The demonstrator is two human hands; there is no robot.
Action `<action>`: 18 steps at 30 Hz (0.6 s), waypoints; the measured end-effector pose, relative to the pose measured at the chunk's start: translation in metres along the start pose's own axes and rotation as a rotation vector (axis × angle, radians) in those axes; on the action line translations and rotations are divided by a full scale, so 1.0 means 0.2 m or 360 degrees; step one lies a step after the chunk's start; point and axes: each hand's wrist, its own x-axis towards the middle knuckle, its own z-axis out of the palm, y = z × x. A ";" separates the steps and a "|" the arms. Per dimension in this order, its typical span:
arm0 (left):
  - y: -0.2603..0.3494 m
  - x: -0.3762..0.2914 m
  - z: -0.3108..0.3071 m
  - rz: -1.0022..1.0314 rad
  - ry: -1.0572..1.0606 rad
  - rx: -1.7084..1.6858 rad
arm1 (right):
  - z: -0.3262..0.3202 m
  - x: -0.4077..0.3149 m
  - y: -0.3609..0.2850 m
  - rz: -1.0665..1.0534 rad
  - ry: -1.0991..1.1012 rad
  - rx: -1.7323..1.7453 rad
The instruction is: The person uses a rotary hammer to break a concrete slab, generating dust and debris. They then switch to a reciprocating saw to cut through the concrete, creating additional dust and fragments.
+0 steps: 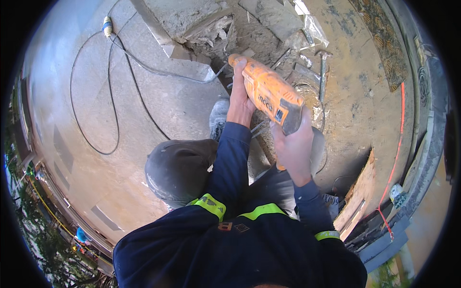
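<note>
An orange and dark grey Ingco corded power tool [266, 88] lies slantwise between my hands, over broken ground. My left hand [240, 95] is wrapped around its narrower upper-left end. My right hand [296, 149] grips the dark lower-right end, and an orange handle tip [280, 166] pokes out below that hand. Whatever bit the tool carries is hidden. Beneath the tool runs a rough trench [248, 39] of dust and rubble. To its right, a hammer [322, 77] rests on the dusty floor.
A grey cable [169, 75] runs left to a white-and-blue connector [107, 27], with loops on the concrete floor [173, 111]. Broken slabs [180, 50] edge the trench. On the right are a wooden board [356, 190], an orange strap [398, 147] and a patterned strip [383, 43].
</note>
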 end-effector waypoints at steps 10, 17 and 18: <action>-0.06 0.08 0.03 0.0126 0.0161 -0.0020 | -0.04 0.12 0.04 0.0186 -0.0057 -0.0009; -0.10 0.18 0.03 0.0191 0.0316 0.0025 | -0.08 0.19 0.03 0.0328 -0.0140 0.0314; -0.10 0.18 0.03 0.0192 0.0328 0.0034 | -0.07 0.18 0.03 0.0358 -0.0125 0.0296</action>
